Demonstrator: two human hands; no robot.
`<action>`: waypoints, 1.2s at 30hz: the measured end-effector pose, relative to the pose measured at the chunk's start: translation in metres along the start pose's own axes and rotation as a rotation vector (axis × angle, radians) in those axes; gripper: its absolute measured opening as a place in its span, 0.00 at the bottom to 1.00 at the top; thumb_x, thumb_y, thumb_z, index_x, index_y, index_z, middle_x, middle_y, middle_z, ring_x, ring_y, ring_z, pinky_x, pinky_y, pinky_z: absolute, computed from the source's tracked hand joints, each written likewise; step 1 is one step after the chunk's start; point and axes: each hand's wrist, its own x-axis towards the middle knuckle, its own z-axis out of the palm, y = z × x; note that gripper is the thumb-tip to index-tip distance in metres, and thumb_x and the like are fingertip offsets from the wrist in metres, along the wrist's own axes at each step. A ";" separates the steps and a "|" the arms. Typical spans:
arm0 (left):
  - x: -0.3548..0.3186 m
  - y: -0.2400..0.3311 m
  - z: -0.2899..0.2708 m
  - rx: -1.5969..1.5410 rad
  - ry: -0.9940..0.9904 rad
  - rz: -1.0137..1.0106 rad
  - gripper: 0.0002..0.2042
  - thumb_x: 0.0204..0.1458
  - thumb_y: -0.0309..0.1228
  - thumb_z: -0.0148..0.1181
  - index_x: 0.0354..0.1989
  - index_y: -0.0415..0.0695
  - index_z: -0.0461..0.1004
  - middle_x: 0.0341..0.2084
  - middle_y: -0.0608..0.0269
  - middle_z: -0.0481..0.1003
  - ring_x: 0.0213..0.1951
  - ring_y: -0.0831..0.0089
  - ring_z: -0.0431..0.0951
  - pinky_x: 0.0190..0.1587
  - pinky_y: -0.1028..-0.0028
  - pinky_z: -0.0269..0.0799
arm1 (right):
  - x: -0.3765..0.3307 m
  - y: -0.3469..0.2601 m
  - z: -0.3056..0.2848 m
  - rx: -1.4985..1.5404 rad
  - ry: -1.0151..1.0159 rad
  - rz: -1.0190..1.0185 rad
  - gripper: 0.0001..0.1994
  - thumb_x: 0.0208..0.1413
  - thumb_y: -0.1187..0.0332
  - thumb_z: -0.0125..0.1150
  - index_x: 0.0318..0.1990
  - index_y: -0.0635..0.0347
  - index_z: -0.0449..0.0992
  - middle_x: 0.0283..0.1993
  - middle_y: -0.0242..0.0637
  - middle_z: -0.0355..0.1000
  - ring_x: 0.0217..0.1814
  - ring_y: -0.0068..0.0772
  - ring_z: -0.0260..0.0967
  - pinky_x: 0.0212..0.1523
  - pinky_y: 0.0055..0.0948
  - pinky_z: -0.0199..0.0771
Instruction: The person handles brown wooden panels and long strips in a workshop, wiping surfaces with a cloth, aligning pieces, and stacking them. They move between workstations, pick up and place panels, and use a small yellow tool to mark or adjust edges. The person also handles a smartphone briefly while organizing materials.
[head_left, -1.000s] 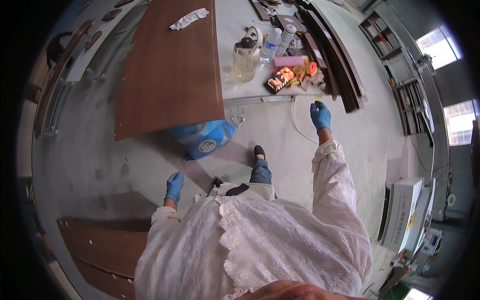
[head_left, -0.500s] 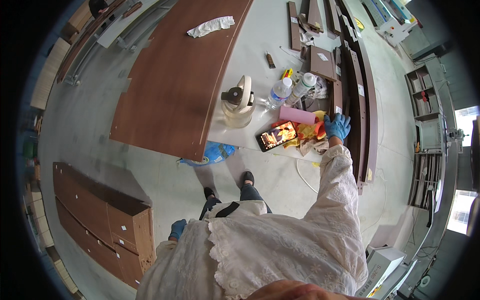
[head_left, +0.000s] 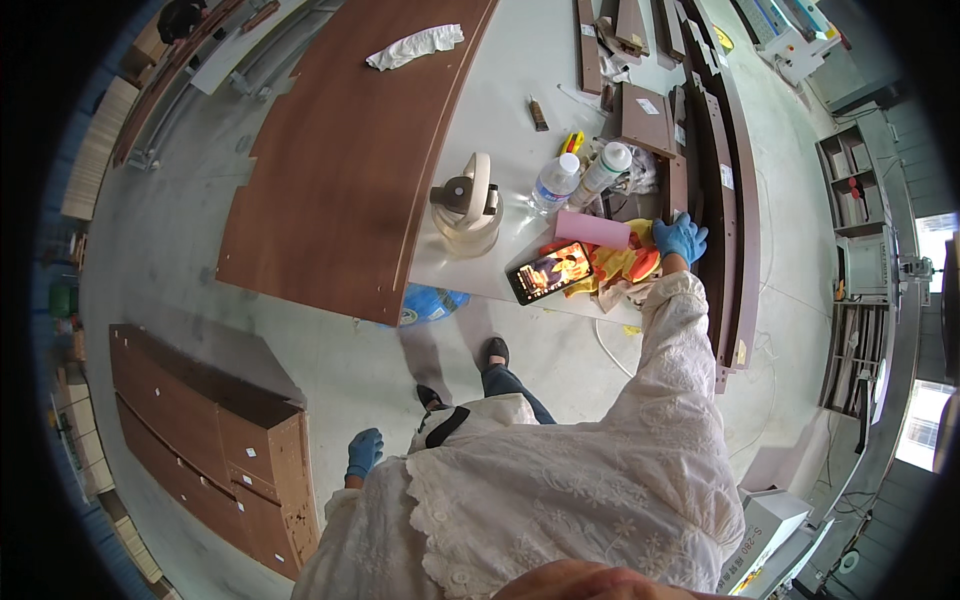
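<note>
My right hand (head_left: 680, 240), in a blue glove, rests with spread fingers at the table's right front, against long dark-brown boards (head_left: 712, 170). Nothing shows in its grasp, though its underside is hidden. Beside it lies a crumpled red-and-yellow cloth (head_left: 636, 262). A pink roll-shaped piece (head_left: 592, 229) and a phone (head_left: 550, 273) with a lit screen are just left of the cloth. My left hand (head_left: 365, 452), also blue-gloved, hangs low at my left side, away from the table. Its fingers look loosely extended, with nothing visible in them.
A large brown panel (head_left: 340, 170) overhangs the table's left side, with white crumpled material (head_left: 415, 47) on it. A jug (head_left: 467, 210), a water bottle (head_left: 555, 185) and a sealant cartridge (head_left: 605, 170) stand mid-table. A brown cabinet (head_left: 205, 430) sits on the floor behind left.
My left hand has risen slightly and its fingers show more. My right hand has shifted only slightly and stays beside the boards. The view has moved a little.
</note>
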 end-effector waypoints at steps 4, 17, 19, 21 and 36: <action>0.005 -0.036 -0.016 0.054 -0.079 0.056 0.09 0.60 0.36 0.64 0.44 0.48 0.79 0.32 0.65 0.79 0.29 0.71 0.78 0.29 0.70 0.72 | 0.008 -0.001 0.002 0.025 -0.041 -0.002 0.29 0.45 0.46 0.65 0.54 0.52 0.78 0.56 0.46 0.78 0.65 0.49 0.69 0.64 0.43 0.65; 0.001 -0.033 0.026 -0.058 -0.041 0.031 0.16 0.59 0.40 0.65 0.52 0.49 0.79 0.41 0.66 0.81 0.38 0.72 0.80 0.37 0.68 0.75 | -0.019 0.036 -0.064 0.049 0.052 -0.021 0.31 0.40 0.51 0.68 0.55 0.52 0.79 0.50 0.50 0.80 0.55 0.52 0.78 0.56 0.44 0.76; 0.003 -0.024 0.033 -0.017 -0.008 0.038 0.17 0.58 0.42 0.66 0.53 0.50 0.78 0.43 0.67 0.81 0.41 0.72 0.80 0.39 0.68 0.75 | -0.041 0.046 -0.086 0.026 0.045 0.020 0.31 0.41 0.51 0.66 0.56 0.51 0.79 0.53 0.52 0.79 0.56 0.54 0.77 0.57 0.45 0.76; 0.005 -0.018 0.034 -0.028 -0.006 0.058 0.18 0.58 0.42 0.66 0.54 0.49 0.78 0.42 0.68 0.81 0.39 0.72 0.80 0.38 0.68 0.75 | -0.075 0.052 -0.108 0.239 0.188 -0.079 0.32 0.43 0.55 0.68 0.58 0.60 0.77 0.53 0.55 0.78 0.55 0.54 0.77 0.58 0.44 0.75; -0.154 0.085 -0.076 -0.679 -0.418 0.961 0.18 0.67 0.30 0.57 0.63 0.40 0.71 0.56 0.62 0.75 0.55 0.76 0.76 0.57 0.71 0.74 | -0.624 -0.205 -0.171 1.314 -0.186 -1.120 0.38 0.39 0.71 0.75 0.63 0.68 0.68 0.59 0.52 0.70 0.60 0.54 0.68 0.64 0.44 0.66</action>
